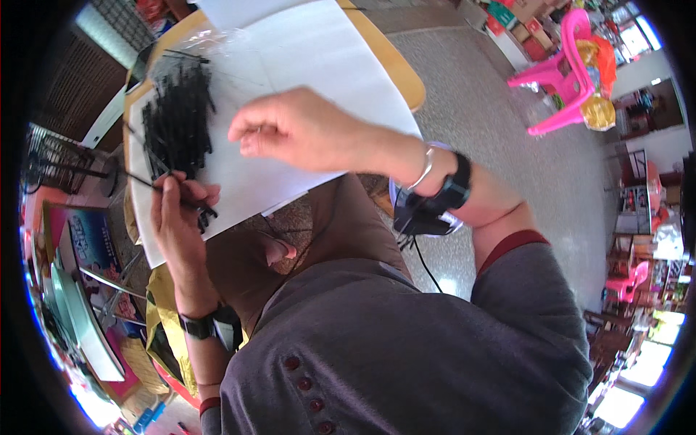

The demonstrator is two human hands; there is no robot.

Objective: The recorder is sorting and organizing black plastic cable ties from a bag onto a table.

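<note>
A large white sheet [312, 65] covers a round wooden table [395, 69]. On its left part lies a pile of thin black strips [180, 116], with a clear plastic bag [177, 47] beyond it. My left hand [177, 206] is at the near left edge of the sheet, fingers closed on a few of the black strips, one long strip sticking out to the left. My right hand [293, 130] hovers over the middle of the sheet, to the right of the pile, its fingertips curled and pinched together; whether it holds a strip I cannot tell.
A pink plastic chair [562, 69] stands on the speckled floor at the far right. A black cable and device [420, 217] hang under my right wrist. A colourful board [94, 254] and a metal rack [54, 156] stand at the left. Shelves of goods line the right rim.
</note>
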